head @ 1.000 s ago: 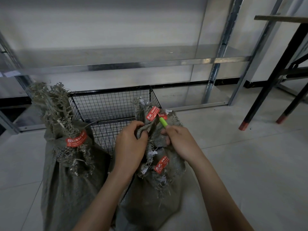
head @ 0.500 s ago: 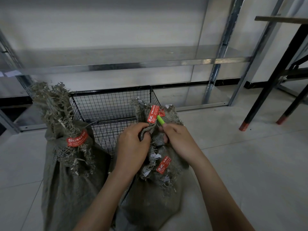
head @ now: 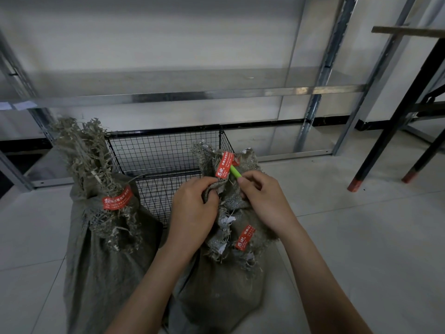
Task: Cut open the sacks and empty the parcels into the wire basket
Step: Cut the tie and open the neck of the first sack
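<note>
Two grey woven sacks stand on the floor in front of a black wire basket (head: 166, 150). The right sack (head: 224, 280) has frayed edges and red tape labels. My left hand (head: 192, 210) grips a fold of fabric near its neck. My right hand (head: 262, 201) holds a green cutter (head: 234, 172), whose tip is at the red tape (head: 224, 165) on the sack's top. The left sack (head: 101, 256) is tied shut with a red tape band and has a frayed top. No parcels are visible.
A metal shelf rack (head: 192, 95) stands behind the basket against the wall. Black table legs (head: 395, 121) with red feet stand at the right. Pale floor tiles (head: 361, 237) spread to the right of the sacks.
The sack's top has been pulled a little lower and towards me. The green cutter has slid closer against the red tape. Both hands keep their grips.
</note>
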